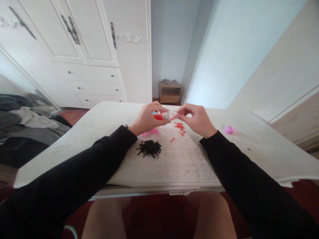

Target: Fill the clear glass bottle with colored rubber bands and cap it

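Over the far half of the white table, my left hand is closed round a small plastic packet with red, blue and white print. My right hand pinches the clear end of the packet between thumb and fingers. Several red hair elastics lie loose beneath my hands. One more red elastic rests a little nearer to me. A heap of black hair elastics sits below my left wrist, and pink elastics are partly hidden behind that hand.
A purple-pink bundle lies on the table to the right of my right hand. Beyond the table stand a white wardrobe and a small wooden nightstand. Dark and white clothes are piled at the left.
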{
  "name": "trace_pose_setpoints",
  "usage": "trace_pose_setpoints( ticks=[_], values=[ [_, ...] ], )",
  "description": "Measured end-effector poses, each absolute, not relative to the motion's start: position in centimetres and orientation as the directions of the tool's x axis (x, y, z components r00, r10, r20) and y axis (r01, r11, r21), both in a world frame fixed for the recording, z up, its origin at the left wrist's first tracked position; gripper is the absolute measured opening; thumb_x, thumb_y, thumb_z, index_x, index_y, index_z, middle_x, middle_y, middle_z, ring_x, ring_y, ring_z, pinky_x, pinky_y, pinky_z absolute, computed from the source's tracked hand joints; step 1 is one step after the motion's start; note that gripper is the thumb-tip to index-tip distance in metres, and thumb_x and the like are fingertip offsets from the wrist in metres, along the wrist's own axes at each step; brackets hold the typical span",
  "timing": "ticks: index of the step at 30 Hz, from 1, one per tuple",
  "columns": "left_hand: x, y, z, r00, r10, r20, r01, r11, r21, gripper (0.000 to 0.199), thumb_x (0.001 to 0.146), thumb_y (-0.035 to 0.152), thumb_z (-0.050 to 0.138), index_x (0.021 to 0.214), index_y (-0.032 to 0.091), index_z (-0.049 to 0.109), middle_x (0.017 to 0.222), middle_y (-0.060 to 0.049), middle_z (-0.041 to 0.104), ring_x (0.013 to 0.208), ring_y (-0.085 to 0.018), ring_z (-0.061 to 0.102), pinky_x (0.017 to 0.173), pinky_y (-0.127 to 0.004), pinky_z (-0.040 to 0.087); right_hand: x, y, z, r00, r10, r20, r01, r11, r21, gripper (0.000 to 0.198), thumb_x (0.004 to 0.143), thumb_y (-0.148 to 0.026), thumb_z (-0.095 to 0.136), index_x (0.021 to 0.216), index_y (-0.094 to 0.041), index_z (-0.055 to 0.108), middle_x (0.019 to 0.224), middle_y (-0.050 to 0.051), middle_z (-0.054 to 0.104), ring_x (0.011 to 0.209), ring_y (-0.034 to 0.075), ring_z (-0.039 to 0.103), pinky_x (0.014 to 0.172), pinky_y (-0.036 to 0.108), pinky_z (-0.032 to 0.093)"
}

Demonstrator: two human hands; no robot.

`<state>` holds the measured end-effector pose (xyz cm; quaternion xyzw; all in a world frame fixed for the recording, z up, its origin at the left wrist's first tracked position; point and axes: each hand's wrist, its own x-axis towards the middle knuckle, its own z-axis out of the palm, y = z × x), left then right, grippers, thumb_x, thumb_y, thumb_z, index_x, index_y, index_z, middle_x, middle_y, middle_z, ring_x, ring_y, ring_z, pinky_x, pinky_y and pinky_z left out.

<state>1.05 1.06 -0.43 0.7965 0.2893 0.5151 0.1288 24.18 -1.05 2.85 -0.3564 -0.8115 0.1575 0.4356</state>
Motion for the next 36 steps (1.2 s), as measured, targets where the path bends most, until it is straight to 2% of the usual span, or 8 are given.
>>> trace_pose_setpoints(
  ticks=[6, 11, 14, 18, 23, 29, 33, 36],
  values=[
    [1.1, 0.7, 0.0, 0.291, 0.617, 0.731, 0.341, -0.781, 0.524, 0.027, 0.070, 0.031, 0.089, 0.093, 0.021, 0.079, 0.089, -0.005, 0.074, 0.082, -0.018, 0.068, 0.077, -0.033, 0.056, 24.0, -1.6, 3.2, -0.330, 0.681, 0.654, 0.446, 0.723, -0.527, 0.015, 0.090, -0.032, 0.071, 0.081, -0.021, 0.074, 0.086, 0.004, 0.073, 0.079, 0.019, 0.065, 0.071, 0.034, 0.052],
    [1.3, 0.5, 0.3, 0.219, 0.750, 0.624, 0.124, -0.656, 0.744, 0.028, 0.073, 0.036, 0.086, 0.090, 0.018, 0.074, 0.091, -0.007, 0.077, 0.083, -0.018, 0.072, 0.077, -0.033, 0.060, 24.4, -1.3, 3.4, -0.201, 0.658, 0.726, 0.490, 0.709, -0.507, 0.014, 0.095, -0.031, 0.063, 0.090, -0.022, 0.073, 0.092, 0.005, 0.069, 0.081, 0.019, 0.065, 0.074, 0.035, 0.055],
    [1.4, 0.9, 0.2, 0.187, 0.802, 0.567, -0.034, -0.571, 0.820, 0.029, 0.071, 0.035, 0.087, 0.087, 0.019, 0.069, 0.087, -0.005, 0.077, 0.081, -0.018, 0.074, 0.075, -0.032, 0.062, 25.2, -0.2, 2.9, -0.271, 0.734, 0.623, 0.601, 0.635, -0.486, 0.010, 0.090, -0.022, 0.063, 0.089, -0.019, 0.073, 0.090, 0.006, 0.072, 0.080, 0.019, 0.066, 0.075, 0.034, 0.054],
    [1.3, 1.3, 0.0, 0.117, 0.834, 0.539, -0.064, -0.535, 0.842, 0.028, 0.072, 0.034, 0.087, 0.082, 0.018, 0.066, 0.081, -0.004, 0.075, 0.076, -0.016, 0.073, 0.068, -0.029, 0.061, 26.4, 1.2, 1.6, -0.437, 0.821, 0.366, 0.756, 0.556, -0.345, 0.009, 0.082, -0.017, 0.069, 0.089, -0.015, 0.075, 0.097, 0.011, 0.077, 0.079, 0.020, 0.068, 0.076, 0.035, 0.054],
    [1.4, 1.1, 0.2, 0.144, 0.810, 0.569, -0.011, -0.574, 0.819, 0.030, 0.069, 0.033, 0.088, 0.085, 0.017, 0.068, 0.083, -0.004, 0.076, 0.076, -0.016, 0.073, 0.068, -0.028, 0.061, 26.3, 1.6, 0.4, -0.483, 0.852, 0.204, 0.800, 0.524, -0.294, 0.021, 0.079, -0.031, 0.080, 0.093, -0.016, 0.075, 0.095, 0.010, 0.079, 0.082, 0.022, 0.072, 0.073, 0.032, 0.054],
    [1.5, 0.8, 0.2, 0.161, 0.765, 0.623, 0.102, -0.641, 0.761, 0.030, 0.069, 0.032, 0.086, 0.088, 0.016, 0.070, 0.084, -0.006, 0.077, 0.073, -0.015, 0.072, 0.066, -0.028, 0.060, 24.8, 1.2, 0.4, -0.445, 0.879, 0.171, 0.791, 0.475, -0.386, 0.014, 0.078, -0.007, 0.068, 0.084, -0.016, 0.076, 0.082, 0.005, 0.078, 0.076, 0.018, 0.071, 0.072, 0.028, 0.052],
    [1.2, 0.9, 0.1, 0.148, 0.711, 0.688, 0.263, -0.699, 0.665, 0.028, 0.070, 0.031, 0.086, 0.089, 0.016, 0.072, 0.090, -0.006, 0.077, 0.079, -0.016, 0.072, 0.072, -0.029, 0.060, 24.5, 1.1, 0.6, -0.459, 0.872, 0.169, 0.792, 0.488, -0.367, 0.016, 0.077, -0.003, 0.064, 0.079, -0.017, 0.070, 0.078, 0.003, 0.074, 0.072, 0.016, 0.066, 0.068, 0.028, 0.048],
    [1.1, 0.9, 0.1, 0.156, 0.669, 0.727, 0.353, -0.725, 0.591, 0.027, 0.071, 0.031, 0.086, 0.092, 0.017, 0.075, 0.093, -0.005, 0.078, 0.083, -0.017, 0.072, 0.077, -0.030, 0.058, 24.9, 1.4, 0.8, -0.434, 0.874, 0.218, 0.754, 0.485, -0.444, 0.015, 0.078, -0.004, 0.063, 0.081, -0.018, 0.064, 0.080, 0.003, 0.070, 0.074, 0.016, 0.064, 0.068, 0.028, 0.047]
  ],
)
